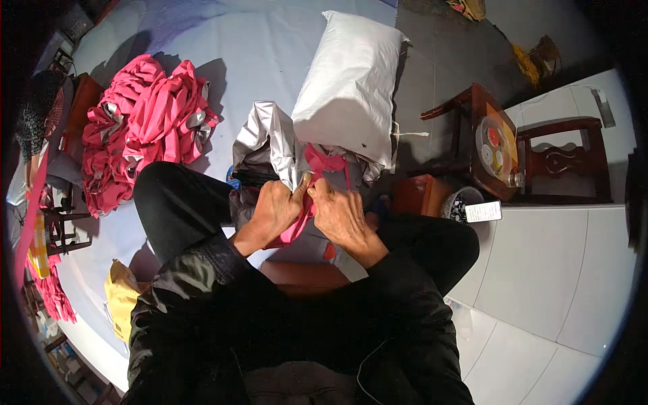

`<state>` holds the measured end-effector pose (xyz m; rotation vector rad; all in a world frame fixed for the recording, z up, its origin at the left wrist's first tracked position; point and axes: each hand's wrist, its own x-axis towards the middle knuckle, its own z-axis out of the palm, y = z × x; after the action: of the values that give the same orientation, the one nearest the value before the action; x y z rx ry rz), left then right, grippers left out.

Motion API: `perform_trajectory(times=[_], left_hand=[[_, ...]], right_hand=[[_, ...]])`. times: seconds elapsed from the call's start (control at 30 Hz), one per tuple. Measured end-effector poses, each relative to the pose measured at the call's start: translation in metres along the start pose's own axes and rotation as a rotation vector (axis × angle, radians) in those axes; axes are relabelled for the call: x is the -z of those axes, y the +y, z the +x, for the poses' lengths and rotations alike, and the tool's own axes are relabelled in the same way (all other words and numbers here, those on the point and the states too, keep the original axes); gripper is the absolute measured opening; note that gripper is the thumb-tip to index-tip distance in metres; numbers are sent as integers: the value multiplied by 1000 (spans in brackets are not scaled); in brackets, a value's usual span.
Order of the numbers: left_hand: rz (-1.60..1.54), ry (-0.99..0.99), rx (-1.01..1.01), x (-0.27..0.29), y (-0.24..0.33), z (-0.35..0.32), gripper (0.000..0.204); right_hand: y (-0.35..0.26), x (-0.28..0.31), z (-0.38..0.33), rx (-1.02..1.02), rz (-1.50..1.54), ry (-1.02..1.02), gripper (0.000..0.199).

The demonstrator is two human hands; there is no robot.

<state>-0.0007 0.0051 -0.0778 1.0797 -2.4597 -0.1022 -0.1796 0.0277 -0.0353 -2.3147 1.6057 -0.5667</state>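
Note:
My left hand [273,214] and my right hand [343,217] meet between my knees, thumbs and fingertips pinched close together. Both are closed on a pink fabric [297,228], part of which hangs below the fingers. A silvery sheet of cloth [268,131] rises just beyond my left hand and seems joined to the pink piece. More pink cloth [324,160] bunches past my right hand. Beyond it lies a full white sack [352,88], its near end close to the fabric. The exact spot between the fingertips is hidden.
A big heap of pink and silver fabric [145,125] lies at left. Right stand a wooden stool [496,145] bearing a round plastic tray, a wooden chair [563,162] and a patterned bin [459,202] under a white phone-like slab [484,211]. Another person's patterned sleeve [32,115] shows far left.

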Motion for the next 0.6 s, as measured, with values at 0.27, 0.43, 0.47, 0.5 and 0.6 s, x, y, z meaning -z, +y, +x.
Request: perform_trajectory(times=[0.27,0.43,0.47,0.5,0.6], left_hand=[[-22,14,21,-1,1,2,45],[-380,45,264,12,10,17,35],[-608,33,469,18,15,23,37],[-833,20,678,21,17,27,41],[-1176,-55,917,6,1,23,44]], right_hand=[[-1,-1,0,-61,12,-28,20],[0,7,1,-120,23,-50,22],[2,8,2,-106,31,-5,22],[3,9,3,-89,40,40,23],[7,9,7,-58,118,179,27]])
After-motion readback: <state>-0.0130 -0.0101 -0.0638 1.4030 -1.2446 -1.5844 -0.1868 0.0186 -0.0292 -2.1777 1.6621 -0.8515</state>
